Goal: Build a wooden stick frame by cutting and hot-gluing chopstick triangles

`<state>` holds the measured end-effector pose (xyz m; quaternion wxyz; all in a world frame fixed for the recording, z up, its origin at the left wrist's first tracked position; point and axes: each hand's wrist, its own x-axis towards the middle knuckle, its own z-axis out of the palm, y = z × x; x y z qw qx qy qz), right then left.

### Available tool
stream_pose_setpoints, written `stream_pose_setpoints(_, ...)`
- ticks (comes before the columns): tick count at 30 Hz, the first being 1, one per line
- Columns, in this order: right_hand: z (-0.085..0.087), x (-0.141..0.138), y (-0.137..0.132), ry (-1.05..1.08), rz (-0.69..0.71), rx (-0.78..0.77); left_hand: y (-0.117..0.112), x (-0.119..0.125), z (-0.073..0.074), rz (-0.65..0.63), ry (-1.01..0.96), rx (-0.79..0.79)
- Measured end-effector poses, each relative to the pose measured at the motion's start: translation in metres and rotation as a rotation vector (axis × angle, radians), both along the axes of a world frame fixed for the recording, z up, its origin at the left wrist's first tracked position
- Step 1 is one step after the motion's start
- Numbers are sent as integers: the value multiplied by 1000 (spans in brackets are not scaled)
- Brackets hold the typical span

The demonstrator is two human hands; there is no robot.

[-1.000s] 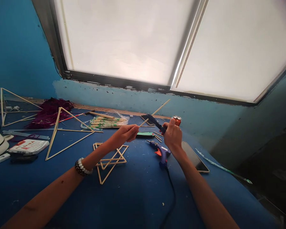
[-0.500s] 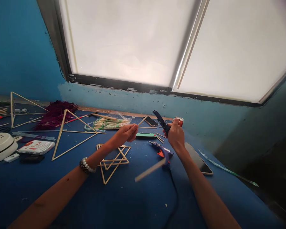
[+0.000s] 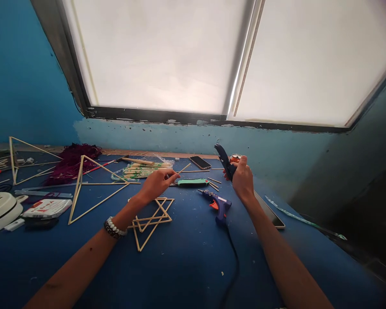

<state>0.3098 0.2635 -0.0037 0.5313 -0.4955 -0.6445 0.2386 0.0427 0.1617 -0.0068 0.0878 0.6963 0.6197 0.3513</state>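
Observation:
My left hand (image 3: 156, 183) pinches a short wooden stick (image 3: 182, 168) that points up and to the right, held low over the blue table (image 3: 180, 262). My right hand (image 3: 242, 179) is closed round the handles of dark blue cutting pliers (image 3: 224, 159), jaws pointing up, just in front of a red drink can (image 3: 234, 158). Between the hands lie a green utility knife (image 3: 191, 182) and a blue-and-orange glue gun (image 3: 216, 204) with its black cord running toward me. Flat stick triangles (image 3: 152, 219) lie under my left wrist.
A large standing stick triangle (image 3: 94, 183) and another (image 3: 14, 159) are at the left, with maroon yarn (image 3: 73, 157), a pack of sticks (image 3: 143, 168), a white round device (image 3: 0, 207) and a booklet (image 3: 46, 207). A phone (image 3: 200, 162) and a tablet (image 3: 270, 212) lie near the right hand.
The long stick between the hands was cut; the severed piece fell away and is gone from view. My left hand lowered with the short stub, and my right hand raised the pliers upright.

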Motion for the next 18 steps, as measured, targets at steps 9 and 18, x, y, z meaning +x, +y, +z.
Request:
stream_pose_setpoints(9,-4,-3,0,-52,32,5,9,-43,-5,10,390,-236)
stream_pose_setpoints(18,-1,-2,4,87,23,-10,50,-19,32,-12,385,-46)
